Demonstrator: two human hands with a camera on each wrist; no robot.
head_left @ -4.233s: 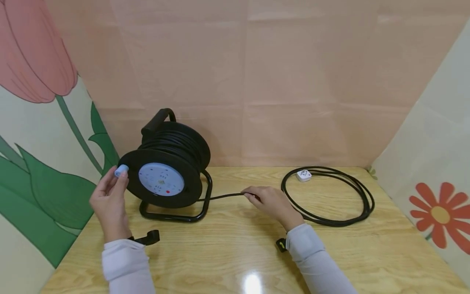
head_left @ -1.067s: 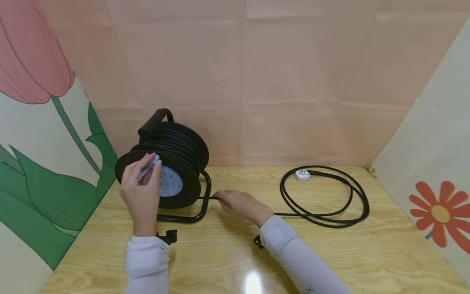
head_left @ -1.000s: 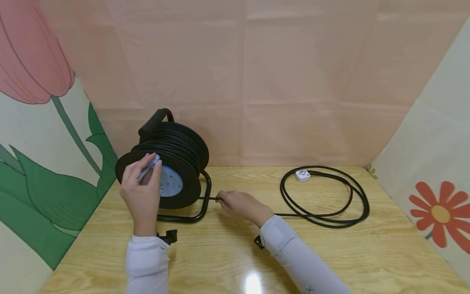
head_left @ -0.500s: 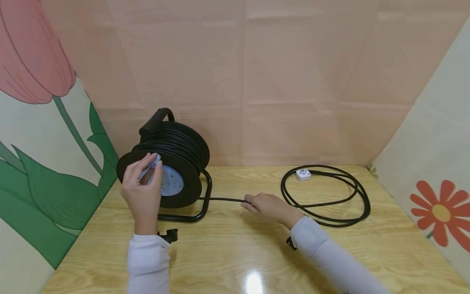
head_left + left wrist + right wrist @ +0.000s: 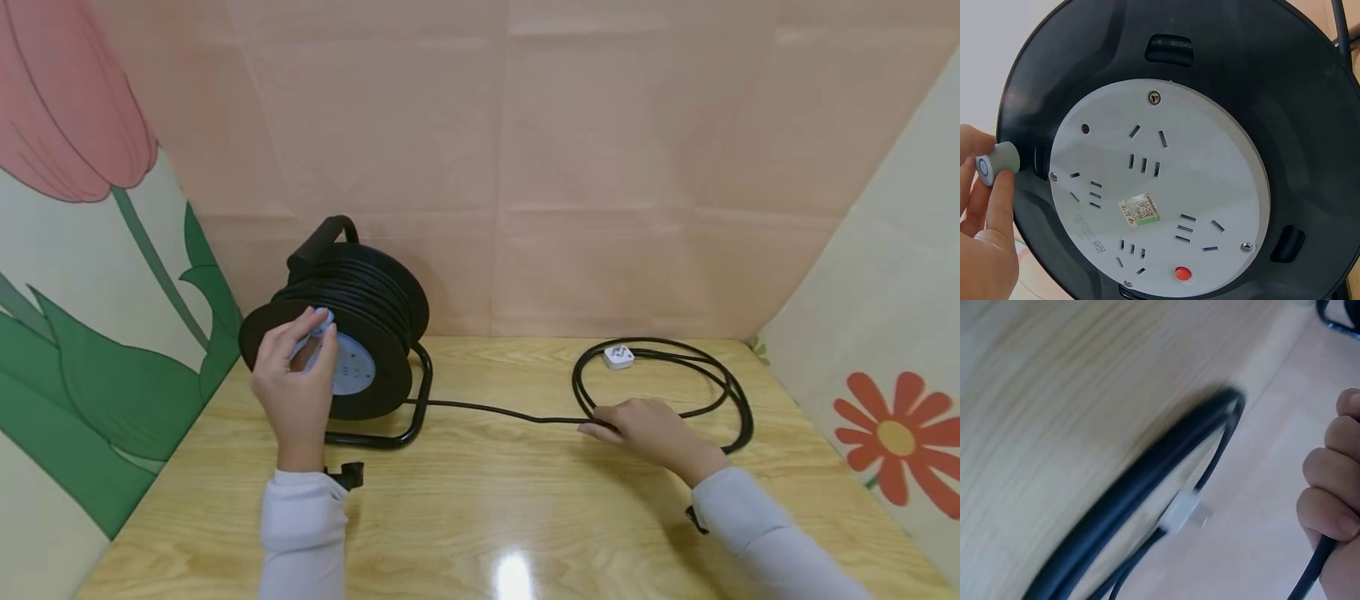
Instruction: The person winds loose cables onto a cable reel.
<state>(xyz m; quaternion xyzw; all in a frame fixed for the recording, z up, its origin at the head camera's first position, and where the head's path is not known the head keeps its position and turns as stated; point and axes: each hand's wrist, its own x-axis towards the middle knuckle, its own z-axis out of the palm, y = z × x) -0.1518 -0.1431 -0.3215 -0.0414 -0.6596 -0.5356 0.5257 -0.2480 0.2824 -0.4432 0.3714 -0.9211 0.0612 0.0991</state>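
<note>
in the head view, the reel (image 5: 392,367) stands on the tabletop (image 5: 450,517) at nine o'clock, and the coil (image 5: 746,417) lies at four o'clock. the fingers of your left hand (image 5: 292,400) are nearly closed, pinching the knob (image 5: 1000,161) at twelve o'clock on the reel's face. the fingers of your right hand (image 5: 652,429) are curled round the cable (image 5: 555,420), at the seven o'clock side of the coil.

between the reel and your right hand the cable is a little slack, with a small bend; if you turn the knob so, the wraps may become loose or cross each other. if you pull too hard, the reel could slide or tip toward three o'clock, because no hand presses its frame (image 5: 375,442) down. the cable also crosses the frame, so it may rub there. your right hand is very near the loops; a careless pull could tangle them, and the plug (image 5: 618,357), between ten and eleven o'clock in the coil, may get caught.
</note>
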